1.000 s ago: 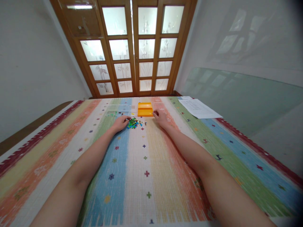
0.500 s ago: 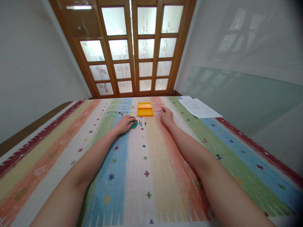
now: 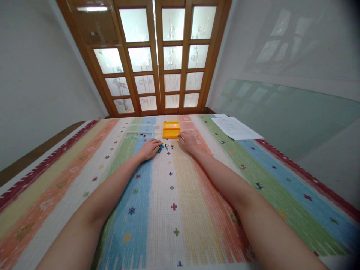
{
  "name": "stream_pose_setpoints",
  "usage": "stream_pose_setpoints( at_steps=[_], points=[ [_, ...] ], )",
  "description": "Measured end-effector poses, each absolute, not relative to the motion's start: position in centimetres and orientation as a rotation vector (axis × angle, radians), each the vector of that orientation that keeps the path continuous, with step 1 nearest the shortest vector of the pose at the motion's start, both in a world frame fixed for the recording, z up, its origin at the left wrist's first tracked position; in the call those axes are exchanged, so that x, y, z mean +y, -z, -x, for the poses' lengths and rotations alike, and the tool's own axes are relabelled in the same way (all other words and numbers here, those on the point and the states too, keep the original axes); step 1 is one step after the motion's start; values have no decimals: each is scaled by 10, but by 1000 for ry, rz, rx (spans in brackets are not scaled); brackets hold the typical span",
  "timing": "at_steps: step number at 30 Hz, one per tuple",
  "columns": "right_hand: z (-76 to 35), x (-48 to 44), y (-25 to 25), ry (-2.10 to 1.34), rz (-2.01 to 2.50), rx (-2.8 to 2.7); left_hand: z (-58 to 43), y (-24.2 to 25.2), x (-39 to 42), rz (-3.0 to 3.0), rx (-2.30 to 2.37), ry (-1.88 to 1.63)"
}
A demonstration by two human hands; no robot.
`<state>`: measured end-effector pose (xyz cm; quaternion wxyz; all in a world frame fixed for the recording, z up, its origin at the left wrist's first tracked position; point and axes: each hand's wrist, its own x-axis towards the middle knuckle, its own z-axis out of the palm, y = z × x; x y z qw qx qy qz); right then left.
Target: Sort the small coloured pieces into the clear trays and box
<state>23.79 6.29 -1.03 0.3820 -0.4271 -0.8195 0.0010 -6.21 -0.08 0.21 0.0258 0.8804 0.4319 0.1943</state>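
Observation:
A small pile of tiny colored pieces, like beads (image 3: 167, 147), lies on the striped tablecloth. My left hand (image 3: 150, 149) rests at the pile's left side, its fingers stretched over part of it and hiding some pieces. My right hand (image 3: 188, 141) is to the right of the pile, by the near right corner of an orange two-part tray (image 3: 171, 133). Its fingers reach left, slightly apart, with nothing visible in them. A clear divided box (image 3: 132, 132) stands left of the tray, with green and dark red pieces in it. Another clear compartment (image 3: 188, 125) is partly behind my right hand.
Sheets of white paper (image 3: 236, 128) lie at the table's far right. The striped tablecloth (image 3: 194, 210) covers the table. Beyond its far edge are wooden doors with glass panes (image 3: 172, 56). A glass panel (image 3: 267, 112) leans along the right wall.
My right hand has moved left and a little nearer, from the clear compartment right of the orange tray to the tray's near corner. My left hand stays at the pile.

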Motion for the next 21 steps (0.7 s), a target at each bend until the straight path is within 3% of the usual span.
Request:
stream_pose_setpoints(
  at_steps=[21],
  points=[
    [-220, 35, -3, -163, 611, -2496, 66, 6, 3, -2720, 1339, -630]
  ],
)
